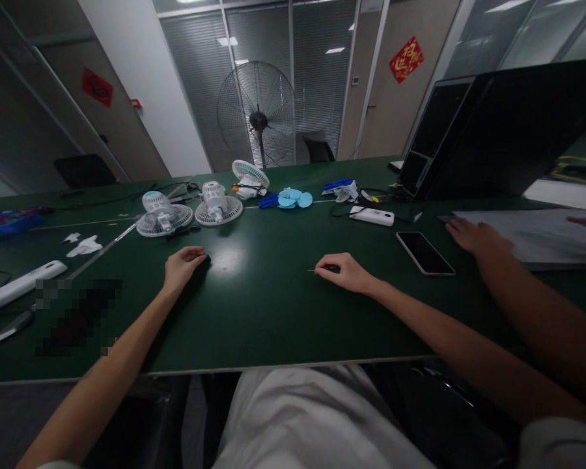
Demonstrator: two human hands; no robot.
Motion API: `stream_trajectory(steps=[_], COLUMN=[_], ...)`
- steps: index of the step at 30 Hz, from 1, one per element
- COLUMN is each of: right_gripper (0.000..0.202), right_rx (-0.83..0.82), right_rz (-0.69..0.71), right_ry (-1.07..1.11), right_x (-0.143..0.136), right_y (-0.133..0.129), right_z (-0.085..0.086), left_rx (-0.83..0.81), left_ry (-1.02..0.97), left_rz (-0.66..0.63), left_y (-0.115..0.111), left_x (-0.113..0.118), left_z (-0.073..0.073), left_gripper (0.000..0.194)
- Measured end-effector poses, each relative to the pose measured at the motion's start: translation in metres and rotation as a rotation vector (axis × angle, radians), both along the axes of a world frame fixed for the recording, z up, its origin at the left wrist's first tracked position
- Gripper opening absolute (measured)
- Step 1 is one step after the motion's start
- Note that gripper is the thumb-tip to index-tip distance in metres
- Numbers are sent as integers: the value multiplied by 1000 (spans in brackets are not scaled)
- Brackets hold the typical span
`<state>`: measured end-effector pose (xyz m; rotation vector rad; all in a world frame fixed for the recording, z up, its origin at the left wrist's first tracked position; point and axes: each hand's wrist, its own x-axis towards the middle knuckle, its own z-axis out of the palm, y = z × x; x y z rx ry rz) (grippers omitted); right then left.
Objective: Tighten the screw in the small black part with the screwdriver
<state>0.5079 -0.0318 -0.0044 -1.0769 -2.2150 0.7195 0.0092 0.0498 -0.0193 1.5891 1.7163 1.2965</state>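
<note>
The left hand (pixel 181 266) pinches a dark bit (pixel 208 259); the right hand (pixel 349 273), well apart, grips a thin tool (pixel 311 270). Light, steady pressure looks best!

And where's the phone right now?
In the head view, the phone lies on the green table, right of centre, between the person's right hand and a co-worker's hand.

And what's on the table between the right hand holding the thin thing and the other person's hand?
A phone with a dark screen lies on the green table between the right hand and the other person's hand, in the head view.
</note>
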Motion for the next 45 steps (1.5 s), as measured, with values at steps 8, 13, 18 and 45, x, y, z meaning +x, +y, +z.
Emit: stream_trajectory(steps=[8, 13, 18, 45], right_gripper=[26, 26, 26, 24], right_rx=[-11, -30, -13, -21], right_rz=[-6, 9, 4, 6], right_ry=[9, 1, -4, 5], right_x=[1, 1, 0, 0], right_y=[0, -1, 0, 1], right_z=[-1, 1, 1, -2], left_rx=[-2, 7, -3, -5], left_ry=[3, 80, 126, 516], left_rz=[-1, -17, -17, -17], left_y=[1, 6, 7, -10], left_x=[1, -6, -7, -3], left_z=[0, -4, -5, 16], left_gripper=[45, 45, 49, 37])
